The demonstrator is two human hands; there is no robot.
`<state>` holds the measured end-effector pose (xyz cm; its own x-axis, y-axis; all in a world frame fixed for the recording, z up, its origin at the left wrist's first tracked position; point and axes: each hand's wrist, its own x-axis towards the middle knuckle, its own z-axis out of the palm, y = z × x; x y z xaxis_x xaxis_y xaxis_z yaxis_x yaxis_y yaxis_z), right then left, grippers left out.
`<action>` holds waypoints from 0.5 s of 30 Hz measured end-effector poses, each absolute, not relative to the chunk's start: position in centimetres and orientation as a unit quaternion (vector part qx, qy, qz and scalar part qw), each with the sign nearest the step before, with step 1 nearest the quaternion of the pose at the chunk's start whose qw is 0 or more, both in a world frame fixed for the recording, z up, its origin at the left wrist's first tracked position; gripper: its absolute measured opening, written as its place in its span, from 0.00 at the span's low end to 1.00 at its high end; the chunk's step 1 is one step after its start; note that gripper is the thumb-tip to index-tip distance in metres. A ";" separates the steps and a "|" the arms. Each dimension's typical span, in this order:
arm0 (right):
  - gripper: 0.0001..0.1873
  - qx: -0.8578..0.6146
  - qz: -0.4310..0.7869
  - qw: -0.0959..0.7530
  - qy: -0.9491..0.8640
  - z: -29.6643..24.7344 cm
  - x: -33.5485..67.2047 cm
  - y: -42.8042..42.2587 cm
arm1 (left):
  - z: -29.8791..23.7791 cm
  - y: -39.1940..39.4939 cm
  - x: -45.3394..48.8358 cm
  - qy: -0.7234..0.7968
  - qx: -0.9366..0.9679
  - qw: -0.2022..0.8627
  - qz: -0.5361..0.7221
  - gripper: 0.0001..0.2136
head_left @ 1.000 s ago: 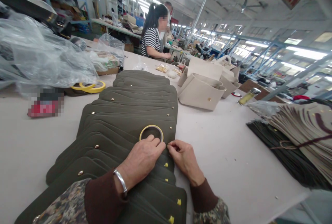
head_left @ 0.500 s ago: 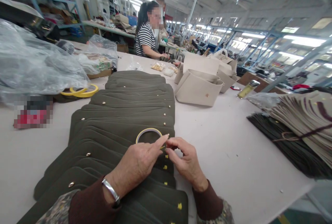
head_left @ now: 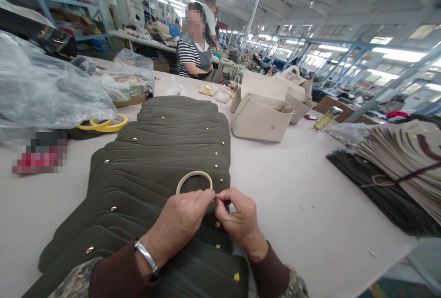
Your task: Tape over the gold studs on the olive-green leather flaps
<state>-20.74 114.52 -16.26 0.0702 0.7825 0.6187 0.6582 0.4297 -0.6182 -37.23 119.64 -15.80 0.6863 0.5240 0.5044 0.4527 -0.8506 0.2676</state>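
L hand (head_left: 182, 215) grips a yellow-rimmed tape roll (head_left: 195, 173), its ring sticking up past the fingers, over the R part of the dark green pcs (head_left: 165, 148). R hand (head_left: 239, 217) has thumb + index tips pinched right by the L fingertips; can't tell if anything's btwn them. Green pcs overlap in a long row on the bench (head_left: 292, 187), w/ gold studs (head_left: 113, 209) along both sides & yellow tabs (head_left: 236, 277) near the R edge. Farther out: beige bag (head_left: 262, 121) past the row's R side, more yellow rolls (head_left: 113, 128) & clear plastic (head_left: 51, 82) at L, tied bundle (head_left: 396, 160) far R. Person in striped top (head_left: 188, 61) across the bench.
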 end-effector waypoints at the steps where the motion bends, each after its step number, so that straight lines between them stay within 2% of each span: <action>1: 0.06 -0.548 0.098 0.510 -0.656 -16.2 -20.9 114.5 | -15.8 119.6 -37.2 0.269 0.915 0.058 0.295 0.07; 4: 0.05 -0.584 0.295 0.543 -0.525 -16.3 -21.1 114.8 | -15.9 119.5 -36.9 0.269 0.907 0.056 0.320 0.09; 7: 0.08 -0.573 0.450 0.575 -0.371 -16.9 -20.4 115.7 | -15.9 119.3 -36.6 0.255 0.899 0.058 0.350 0.09; 10: 0.14 -0.580 0.474 0.588 -0.306 -17.4 -18.9 116.7 | -15.4 119.4 -36.5 0.291 0.905 0.031 0.308 0.06; 15: 0.21 -0.601 0.451 0.573 -0.326 -17.7 -17.5 116.9 | -14.6 119.8 -36.8 0.351 0.928 0.032 0.121 0.04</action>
<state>-17.49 116.92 -17.69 0.3800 0.9093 -0.1693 -0.1250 -0.1309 -0.9835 -36.82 119.78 -14.56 0.7235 0.6600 0.2024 0.6443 -0.7509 0.1453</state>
